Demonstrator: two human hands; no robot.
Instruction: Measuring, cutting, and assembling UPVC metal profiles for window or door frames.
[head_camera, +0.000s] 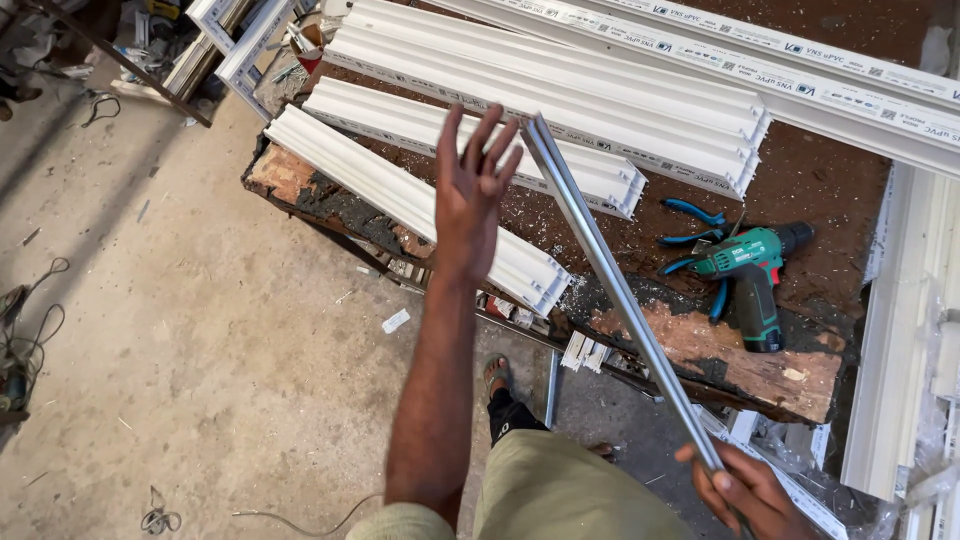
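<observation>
My right hand (748, 490) at the lower right grips the near end of a long grey metal channel strip (610, 280), which slants up and away over the worn wooden workbench (720, 350). My left hand (472, 190) is raised with fingers spread, holding nothing, just left of the strip's far end. Several white plastic window profiles (560, 95) lie across the bench beyond it.
A green cordless drill (752, 275) and blue-handled pliers (692, 225) lie on the bench at right. More white profiles (900, 330) lean along the right edge. Concrete floor (180, 330) spreads left, with cables (25, 340) and scrap. My foot in a sandal (497, 372) stands under the bench edge.
</observation>
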